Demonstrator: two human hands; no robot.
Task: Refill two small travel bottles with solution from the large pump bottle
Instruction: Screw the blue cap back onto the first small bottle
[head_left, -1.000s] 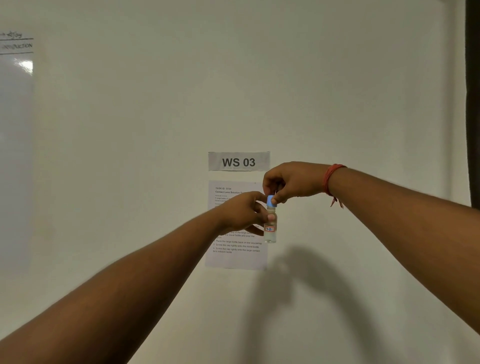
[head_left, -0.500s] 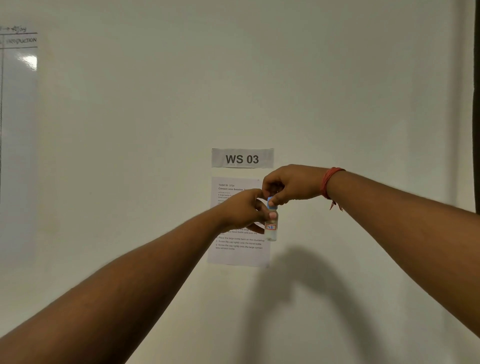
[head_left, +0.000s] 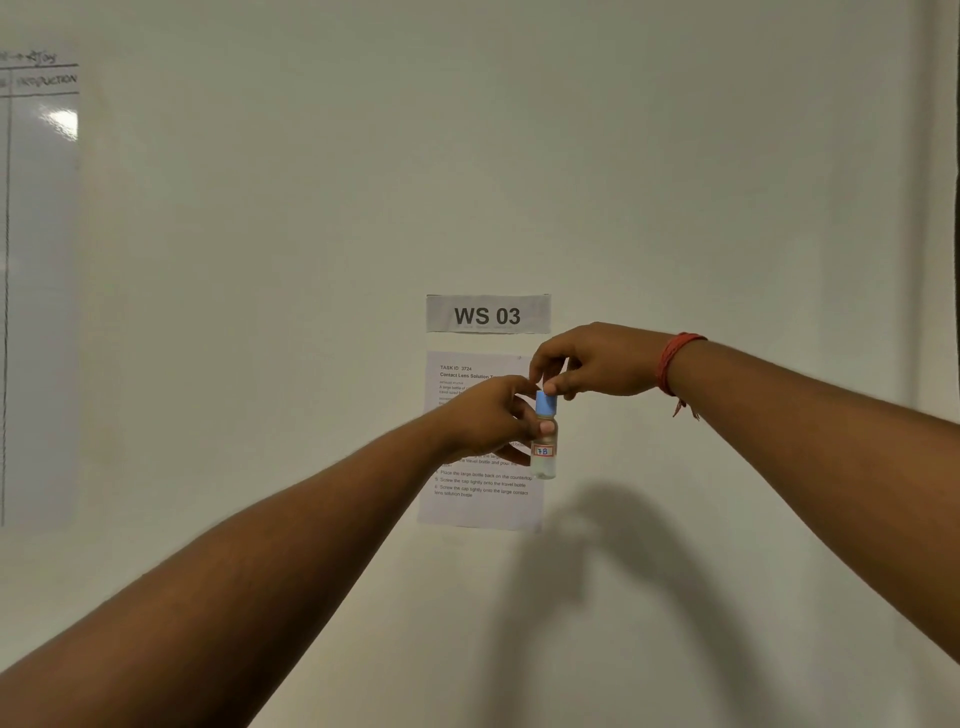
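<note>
Blue cap pinched by right hand, left hand gripping small bottle upright

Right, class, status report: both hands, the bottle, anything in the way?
Left hand gripping small clear travel bottle, held upright. Right hand fingers on its blue cap. Nothing in the way; printed instruction sheet behind on wall.

Light: dim, even, greenish cast on wall.
Shadow: soft, arm-shaped, low right of centre – source is in front of the wall.
Glare: bright patch on whiteboard, top left.
Focus: paper sheet small print soft – forearms near frame edges slightly blurred.
</note>
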